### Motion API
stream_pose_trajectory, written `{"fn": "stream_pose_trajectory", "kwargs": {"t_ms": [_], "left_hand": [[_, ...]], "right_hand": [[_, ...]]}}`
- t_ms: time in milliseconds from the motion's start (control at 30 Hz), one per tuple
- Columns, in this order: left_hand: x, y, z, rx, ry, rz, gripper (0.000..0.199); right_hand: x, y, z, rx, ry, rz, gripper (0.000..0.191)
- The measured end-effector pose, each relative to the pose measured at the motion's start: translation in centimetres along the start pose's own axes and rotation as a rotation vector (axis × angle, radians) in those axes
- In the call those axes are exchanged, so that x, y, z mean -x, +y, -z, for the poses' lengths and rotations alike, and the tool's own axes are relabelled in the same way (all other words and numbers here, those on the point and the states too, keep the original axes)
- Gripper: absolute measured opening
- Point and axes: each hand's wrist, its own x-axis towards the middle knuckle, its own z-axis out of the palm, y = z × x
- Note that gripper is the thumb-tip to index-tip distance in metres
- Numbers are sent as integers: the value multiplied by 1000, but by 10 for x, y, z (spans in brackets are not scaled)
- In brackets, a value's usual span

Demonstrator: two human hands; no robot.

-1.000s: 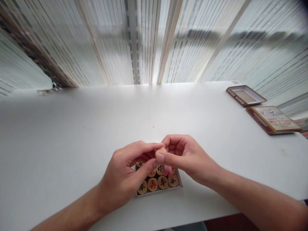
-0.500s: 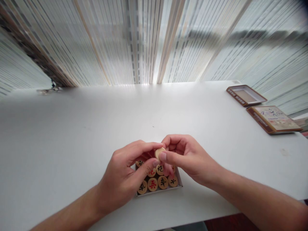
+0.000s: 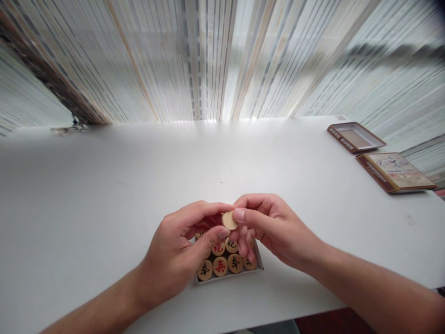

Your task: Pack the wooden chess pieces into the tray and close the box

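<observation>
Between the fingertips of my left hand [image 3: 181, 246] and my right hand [image 3: 278, 227] is a round, pale wooden piece [image 3: 229, 220], its visible face plain. Both hands are closed on it, thumbs in front and fingers behind. Just beneath them a shallow box [image 3: 260, 266] holds several round wooden pieces with red or black characters. A red-marked piece [image 3: 220, 266] and a black-marked piece [image 3: 235, 263] show in its front row. My hands and fingers cover the back and part of the right side of the box.
The white table [image 3: 139, 176] carries an open box lid or tray [image 3: 356, 138] at the back right. Nearer stands a brown-edged box part with a picture on top [image 3: 398, 171]. A striped curtain [image 3: 167, 60] hangs along the far edge.
The held piece has turned slightly, so more of its plain face shows. My right thumb has moved to its upper right edge, and my lower right fingers have shifted over the box.
</observation>
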Motion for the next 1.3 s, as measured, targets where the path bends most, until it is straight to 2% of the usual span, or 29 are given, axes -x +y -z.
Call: {"fn": "stream_pose_trajectory", "kwargs": {"t_ms": [200, 433, 567, 700, 833, 900, 1100, 1300], "left_hand": [[-2, 2, -1, 31, 53, 14, 19], [2, -4, 1, -91, 57, -90, 25], [1, -4, 0, -19, 22, -98, 28], [1, -3, -1, 2, 77, -97, 24], [1, -2, 0, 51, 124, -60, 20], [0, -2, 0, 93, 131, -22, 18], [-6, 2, 1, 294, 96, 110, 9], [-10, 4, 3, 386, 109, 188, 23]], "right_hand": [[0, -1, -2, -28, 8, -23, 31], [1, 1, -1, -9, -11, -35, 38], [1, -1, -2, -8, 8, 29, 34], [4, 1, -2, 142, 50, 226, 20], [7, 6, -2, 592, 170, 674, 13], [8, 8, -2, 786, 191, 840, 14], [6, 10, 5, 977, 141, 1026, 30], [2, 12, 7, 1004, 144, 1091, 30]]}}
